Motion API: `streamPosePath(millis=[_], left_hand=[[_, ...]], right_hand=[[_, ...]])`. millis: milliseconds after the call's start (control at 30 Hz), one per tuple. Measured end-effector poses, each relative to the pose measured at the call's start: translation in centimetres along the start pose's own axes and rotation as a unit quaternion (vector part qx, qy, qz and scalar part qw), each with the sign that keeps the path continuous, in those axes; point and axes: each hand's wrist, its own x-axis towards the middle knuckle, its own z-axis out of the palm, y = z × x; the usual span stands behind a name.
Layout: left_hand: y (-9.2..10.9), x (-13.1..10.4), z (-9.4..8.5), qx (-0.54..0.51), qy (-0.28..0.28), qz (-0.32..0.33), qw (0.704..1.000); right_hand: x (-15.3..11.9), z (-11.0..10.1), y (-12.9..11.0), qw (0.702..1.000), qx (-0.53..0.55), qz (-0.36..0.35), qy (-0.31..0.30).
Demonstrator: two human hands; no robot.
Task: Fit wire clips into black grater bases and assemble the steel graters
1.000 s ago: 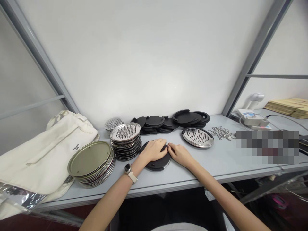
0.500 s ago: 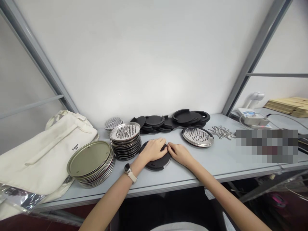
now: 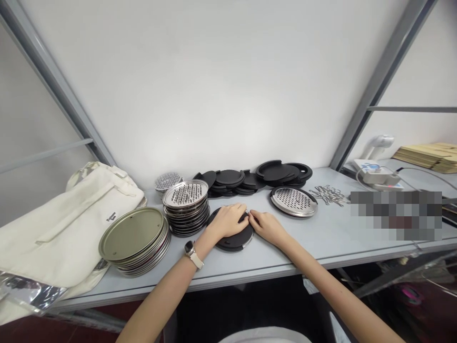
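Observation:
Flat on the shelf in front of me lies a round black disc (image 3: 233,244) with a bright metal strip along its near right rim. My left hand (image 3: 231,220) rests across its top, fingers curled over it and holding it down. At the disc's right edge, my right hand (image 3: 267,227) has its fingertips pinched together, almost touching the left fingers. A tiny silvery glint shows there, but what the pinch holds is hidden. Close on the left stands a stack of round metal graters (image 3: 185,195). Another grater disc in a black rim (image 3: 294,201) lies to the right.
Olive round lids (image 3: 132,236) are stacked at the left beside a cream cloth bag (image 3: 71,224). Black round parts (image 3: 230,178) line the wall. Small metal clips (image 3: 329,195) lie in a heap at the right. A smaller grater stack (image 3: 167,181) stands behind.
Both hands stay in the same place on the black disc, with barely any visible movement. The view has shifted very slightly.

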Motion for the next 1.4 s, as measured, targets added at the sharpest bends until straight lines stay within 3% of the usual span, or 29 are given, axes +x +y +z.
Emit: streamPosePath(millis=[1400], left_hand=[[0.01,-0.15,0.00,0.009,0.012,0.023,1.000]], right_hand=[[-0.04,-0.25,-0.17,1.000,-0.004,0.002,-0.007]])
